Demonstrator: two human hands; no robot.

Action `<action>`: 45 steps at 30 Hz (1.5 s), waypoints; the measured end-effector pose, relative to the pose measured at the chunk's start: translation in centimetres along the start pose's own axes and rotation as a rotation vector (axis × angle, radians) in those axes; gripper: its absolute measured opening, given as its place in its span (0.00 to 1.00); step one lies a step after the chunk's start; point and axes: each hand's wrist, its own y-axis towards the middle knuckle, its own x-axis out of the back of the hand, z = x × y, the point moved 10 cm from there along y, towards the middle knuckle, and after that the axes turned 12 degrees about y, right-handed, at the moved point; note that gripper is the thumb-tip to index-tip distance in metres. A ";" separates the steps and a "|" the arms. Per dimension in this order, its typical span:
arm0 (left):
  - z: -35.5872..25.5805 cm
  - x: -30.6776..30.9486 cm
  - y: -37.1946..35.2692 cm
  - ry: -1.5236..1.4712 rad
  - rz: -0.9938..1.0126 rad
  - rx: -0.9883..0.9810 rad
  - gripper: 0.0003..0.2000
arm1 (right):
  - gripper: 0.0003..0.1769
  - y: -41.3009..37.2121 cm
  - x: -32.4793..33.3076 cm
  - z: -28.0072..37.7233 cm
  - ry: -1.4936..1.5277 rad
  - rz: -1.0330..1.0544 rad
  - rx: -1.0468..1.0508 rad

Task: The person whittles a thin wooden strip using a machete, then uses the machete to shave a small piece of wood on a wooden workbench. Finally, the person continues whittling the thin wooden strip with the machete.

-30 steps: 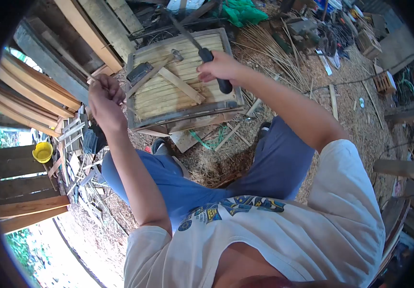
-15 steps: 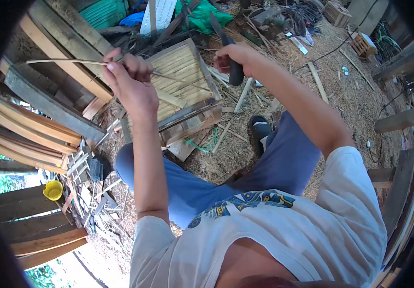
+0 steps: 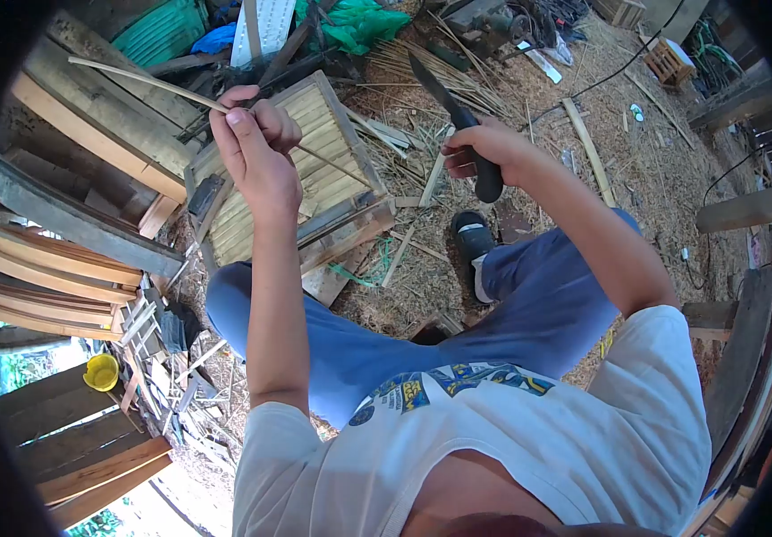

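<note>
My left hand is raised and grips a thin bamboo strip that runs up to the left and down to the right across a slatted bamboo panel. My right hand holds a knife by its black handle, blade pointing up and to the left, apart from the strip. The panel lies on a wooden frame in front of my knees.
Stacked timber planks line the left side. Loose bamboo sticks and shavings cover the ground ahead. A green bag lies at the top, a yellow tub at lower left, a small crate at upper right.
My right hand with the knife has moved right and down, away from the strip. My left hand stays raised with the strip, whose far end tilts up more.
</note>
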 end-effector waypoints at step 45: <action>-3.3 6.2 -10.1 0.181 -0.343 -0.127 0.21 | 0.26 -7.0 -7.7 -12.1 -0.541 0.043 0.287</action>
